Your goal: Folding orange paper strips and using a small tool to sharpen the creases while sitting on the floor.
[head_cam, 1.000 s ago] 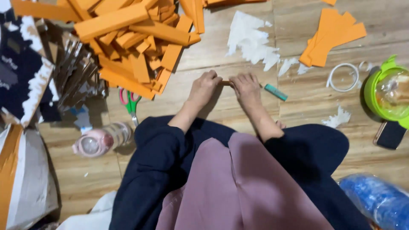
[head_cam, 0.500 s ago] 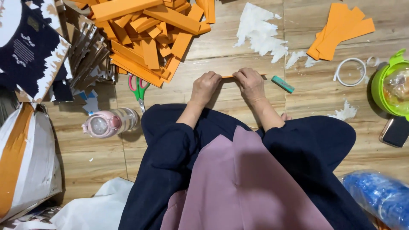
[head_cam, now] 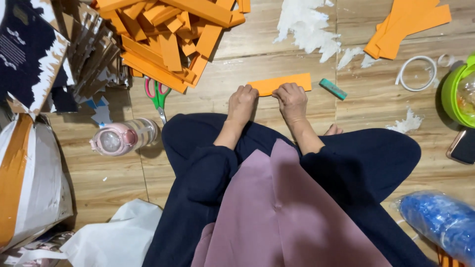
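Both hands press down on an orange paper strip (head_cam: 282, 83) lying flat on the wooden floor (head_cam: 257, 54): left hand (head_cam: 242, 101) on its left end, right hand (head_cam: 293, 99) at the middle, fingers curled onto it. Scissors (head_cam: 157, 96) lie left, beside the orange pile (head_cam: 173, 34)

Orange strip (head_cam: 281, 83) near edge under hands; green bowl (head_cam: 454, 99) cropped (right edge).

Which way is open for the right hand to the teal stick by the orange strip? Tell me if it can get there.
Probably yes. The right hand presses the orange strip; the teal stick lies just beyond the strip's right end, with only bare wooden floor between.
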